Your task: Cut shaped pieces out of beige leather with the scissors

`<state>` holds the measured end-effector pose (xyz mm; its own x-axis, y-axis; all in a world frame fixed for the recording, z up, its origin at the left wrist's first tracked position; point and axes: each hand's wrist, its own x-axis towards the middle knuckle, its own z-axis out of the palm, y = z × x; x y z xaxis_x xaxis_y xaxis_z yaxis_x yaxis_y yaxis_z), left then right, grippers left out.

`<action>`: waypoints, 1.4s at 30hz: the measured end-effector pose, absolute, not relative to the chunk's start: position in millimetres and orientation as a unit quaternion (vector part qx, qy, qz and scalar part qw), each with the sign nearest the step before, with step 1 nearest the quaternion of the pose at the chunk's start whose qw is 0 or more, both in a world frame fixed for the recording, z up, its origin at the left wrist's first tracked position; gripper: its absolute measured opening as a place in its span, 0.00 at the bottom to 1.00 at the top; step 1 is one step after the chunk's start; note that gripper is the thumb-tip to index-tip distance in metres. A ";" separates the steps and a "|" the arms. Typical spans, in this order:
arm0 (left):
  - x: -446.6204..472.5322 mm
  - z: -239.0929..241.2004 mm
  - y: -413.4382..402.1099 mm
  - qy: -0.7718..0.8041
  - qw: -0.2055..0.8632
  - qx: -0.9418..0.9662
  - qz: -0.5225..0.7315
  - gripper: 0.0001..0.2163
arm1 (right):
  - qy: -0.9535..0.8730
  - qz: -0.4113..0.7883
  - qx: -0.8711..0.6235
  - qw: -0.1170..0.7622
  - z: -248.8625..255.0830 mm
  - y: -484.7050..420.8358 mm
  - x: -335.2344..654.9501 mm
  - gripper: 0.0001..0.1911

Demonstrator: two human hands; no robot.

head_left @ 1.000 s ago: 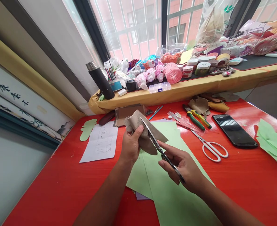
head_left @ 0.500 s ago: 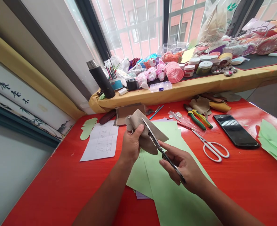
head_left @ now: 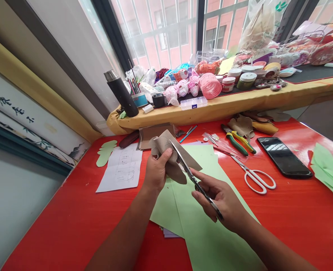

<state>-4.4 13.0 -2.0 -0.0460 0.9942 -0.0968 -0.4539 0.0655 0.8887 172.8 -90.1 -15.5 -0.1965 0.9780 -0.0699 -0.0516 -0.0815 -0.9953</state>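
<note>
My left hand (head_left: pixel 156 173) is closed on a piece of tan leather-like material (head_left: pixel 166 145), thumb on top, holding it above the red table (head_left: pixel 70 218). My right hand (head_left: pixel 220 201) grips a pair of metal scissors (head_left: pixel 190 175). The blades point up and left into the tan piece, beside my left thumb. Sheets of light green paper (head_left: pixel 200 226) lie on the table under both hands.
White-handled scissors (head_left: pixel 254 177), green-and-yellow pliers (head_left: pixel 237 141) and a black phone (head_left: pixel 283 156) lie to the right. A white printed sheet (head_left: pixel 122 171) and green cut-out (head_left: pixel 106 152) lie left. More green scraps (head_left: pixel 329 169) sit far right. A black flask (head_left: pixel 121 94) and craft supplies crowd the yellow sill.
Almost nothing differs; both hands keep their hold and the scissors stay at the same spot in the tan piece. The camera has shifted very slightly.
</note>
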 end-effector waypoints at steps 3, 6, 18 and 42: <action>-7.0 -2.4 14.4 0.412 0.603 0.336 0.595 0.19 | -0.514 0.582 -0.448 0.443 -15.9 -89.7 172.7 0.36; -10.1 0.9 14.9 0.421 0.599 0.338 0.592 0.19 | -0.519 0.574 -0.447 0.449 -16.9 -89.8 172.9 0.34; -18.5 18.1 14.8 0.402 0.677 0.343 0.513 0.19 | -0.525 0.555 -0.456 0.457 -23.8 -90.8 171.2 0.35; 7.9 9.4 2.6 0.395 0.664 0.258 0.580 0.19 | -0.500 0.556 -0.449 0.489 -41.9 -93.7 166.1 0.40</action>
